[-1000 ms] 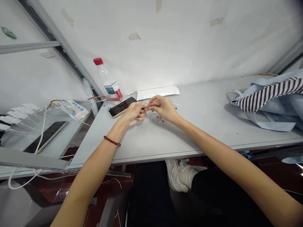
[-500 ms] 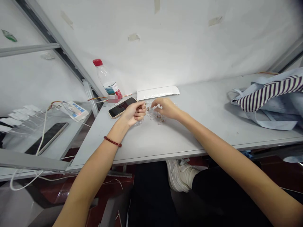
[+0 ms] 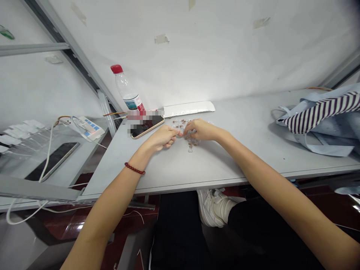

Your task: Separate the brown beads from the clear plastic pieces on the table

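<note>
Several tiny clear bottles, seemingly with brown cork stoppers, lie in a loose cluster on the grey-white table. At the left side of the cluster, my left hand is closed in a pinch, its other fingers curled. My right hand reaches over the cluster from the right, palm down, with thumb and fingertips closed. The two hands' fingertips meet or nearly meet. Whatever is between them is too small to make out. My right hand covers some of the bottles.
Behind the hands lies a long white packet against the wall. A phone and a red-capped water bottle are at the left. A striped-handled cloth bag sits at the right. A power strip with cables is beyond the left edge.
My left hand has moved slightly right and down, its thumb and finger now stretched toward my right fingertips. My right hand has lowered a little and closed its fingers. The view has shifted slightly.
</note>
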The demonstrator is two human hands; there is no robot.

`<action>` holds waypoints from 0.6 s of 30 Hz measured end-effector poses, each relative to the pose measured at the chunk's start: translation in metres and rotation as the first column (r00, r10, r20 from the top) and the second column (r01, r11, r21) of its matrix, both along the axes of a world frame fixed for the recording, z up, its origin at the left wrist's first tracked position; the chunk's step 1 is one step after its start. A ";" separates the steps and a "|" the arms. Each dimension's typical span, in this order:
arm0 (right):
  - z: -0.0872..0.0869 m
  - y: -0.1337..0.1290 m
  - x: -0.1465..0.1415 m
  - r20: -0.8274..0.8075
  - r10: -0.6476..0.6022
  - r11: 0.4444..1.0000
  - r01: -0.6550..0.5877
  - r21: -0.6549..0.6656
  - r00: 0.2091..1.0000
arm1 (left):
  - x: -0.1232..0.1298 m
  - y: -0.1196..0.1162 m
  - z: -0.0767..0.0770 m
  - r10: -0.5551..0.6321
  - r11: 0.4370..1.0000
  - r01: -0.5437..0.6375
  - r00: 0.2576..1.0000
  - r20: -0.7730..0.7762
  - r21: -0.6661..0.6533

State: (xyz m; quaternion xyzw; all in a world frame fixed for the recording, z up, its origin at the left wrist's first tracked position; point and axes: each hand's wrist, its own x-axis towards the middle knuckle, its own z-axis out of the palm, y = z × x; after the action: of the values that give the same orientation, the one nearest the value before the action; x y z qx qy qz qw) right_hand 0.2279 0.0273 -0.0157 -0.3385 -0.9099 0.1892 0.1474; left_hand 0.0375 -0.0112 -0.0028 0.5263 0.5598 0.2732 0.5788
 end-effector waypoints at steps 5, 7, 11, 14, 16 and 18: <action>0.002 -0.003 -0.002 -0.066 0.018 1.000 -0.017 0.015 0.998 | 0.001 0.000 -0.001 -0.010 1.000 0.009 0.998 -0.060 -0.025; 0.003 -0.005 -0.003 -0.133 0.016 1.000 -0.016 0.006 0.991 | 0.002 -0.001 -0.001 -0.028 0.999 0.025 0.998 -0.063 -0.038; 0.002 -0.006 -0.005 -0.301 0.003 0.998 -0.021 -0.054 0.954 | 0.001 -0.004 0.002 -0.074 0.996 0.074 0.997 -0.009 -0.041; 0.003 -0.007 -0.005 -0.467 -0.042 0.976 -0.064 -0.210 0.883 | 0.001 -0.006 0.004 -0.063 0.998 0.062 0.997 0.053 0.012; 0.004 -0.008 -0.003 -0.534 -0.074 0.942 -0.117 -0.315 0.842 | 0.002 -0.006 0.005 -0.043 0.996 0.035 0.994 0.104 0.076; 0.004 -0.006 -0.001 -0.529 -0.121 0.938 -0.078 -0.338 0.840 | 0.003 -0.006 0.006 -0.045 0.988 0.018 0.983 0.177 0.151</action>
State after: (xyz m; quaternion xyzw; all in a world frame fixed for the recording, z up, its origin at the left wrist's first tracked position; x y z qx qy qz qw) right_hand 0.2265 0.0212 -0.0121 -0.3019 -0.7790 0.4325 0.3390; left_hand 0.0403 -0.0174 0.0035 0.5500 0.4750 0.3514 0.5902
